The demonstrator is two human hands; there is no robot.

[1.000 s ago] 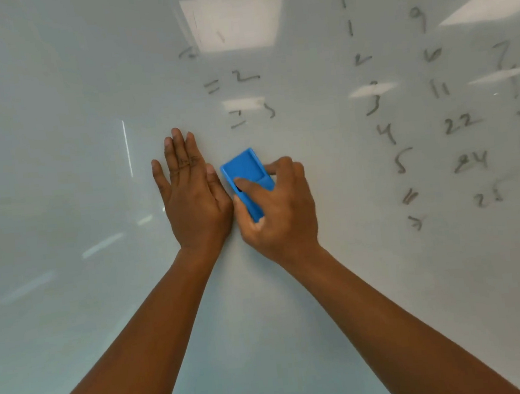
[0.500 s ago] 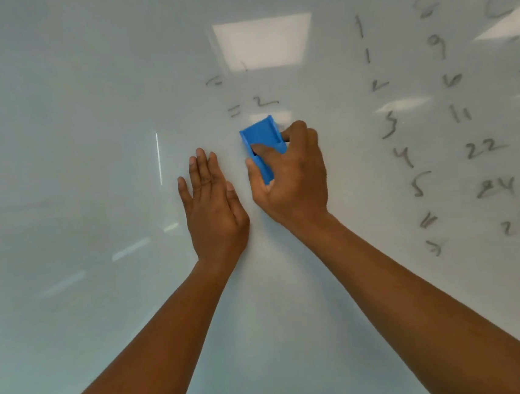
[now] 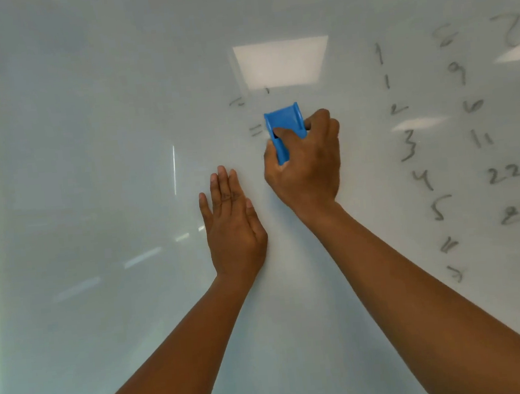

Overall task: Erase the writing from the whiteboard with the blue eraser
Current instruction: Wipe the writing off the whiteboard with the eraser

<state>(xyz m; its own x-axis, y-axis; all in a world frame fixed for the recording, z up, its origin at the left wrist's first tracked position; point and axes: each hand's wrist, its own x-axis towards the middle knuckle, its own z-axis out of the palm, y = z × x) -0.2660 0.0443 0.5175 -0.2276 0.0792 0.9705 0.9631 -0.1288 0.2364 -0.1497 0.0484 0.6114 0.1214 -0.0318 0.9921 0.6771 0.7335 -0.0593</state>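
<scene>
My right hand grips the blue eraser and presses it flat against the whiteboard, just right of an equals sign. A faint mark sits above and to the left of the eraser. My left hand lies flat on the board below and left of the eraser, fingers together, holding nothing. Columns of dark handwritten numbers fill the board's right side.
A ceiling light reflection shines just above the eraser. More number columns run toward the right edge. The left part of the board shows only faint reflections.
My right hand has slid the eraser upward over the written "2" marks beside the equals signs; the lower marks are gone. My left hand stays flat on the board.
</scene>
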